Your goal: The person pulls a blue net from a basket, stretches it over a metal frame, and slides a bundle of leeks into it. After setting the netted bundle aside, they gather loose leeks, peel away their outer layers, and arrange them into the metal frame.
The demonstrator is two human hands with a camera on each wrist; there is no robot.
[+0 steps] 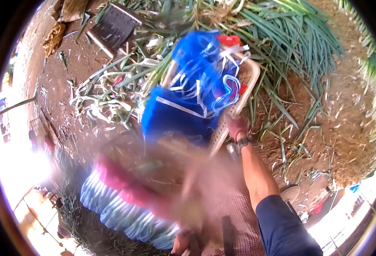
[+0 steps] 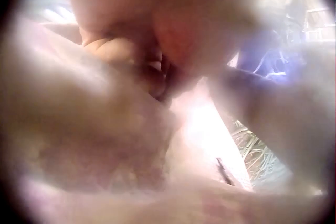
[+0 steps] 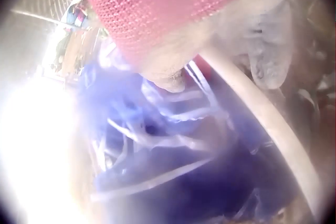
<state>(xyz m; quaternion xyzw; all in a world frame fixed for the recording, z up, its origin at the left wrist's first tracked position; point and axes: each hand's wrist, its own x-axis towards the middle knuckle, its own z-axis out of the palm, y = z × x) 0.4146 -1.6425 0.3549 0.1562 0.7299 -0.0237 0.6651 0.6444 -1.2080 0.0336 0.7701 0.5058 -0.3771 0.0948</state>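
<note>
My right hand (image 1: 236, 126), in a pink knit glove with pale grey fingertips, grips the side rim of a cream plastic basket (image 1: 250, 70). In the right wrist view the gloved hand (image 3: 173, 19) straddles the curved rim (image 3: 262, 106). Blue mesh bags (image 1: 177, 113) with white straps fill the basket and hang over its edge. My left hand (image 1: 180, 243) is low at the bottom of the head view, near my lap. The left wrist view has folded fingers (image 2: 123, 53) close up, strongly blurred; I cannot tell whether they hold anything.
Green onion leaves (image 1: 299, 38) spread at upper right, with trimmings (image 1: 106, 94) scattered on the dirt floor. A dark scoop-shaped bin (image 1: 115, 25) lies at upper left. Bundled stalks with pale ends (image 1: 124, 213) lie at lower left, a blurred pink shape (image 1: 124, 179) over them.
</note>
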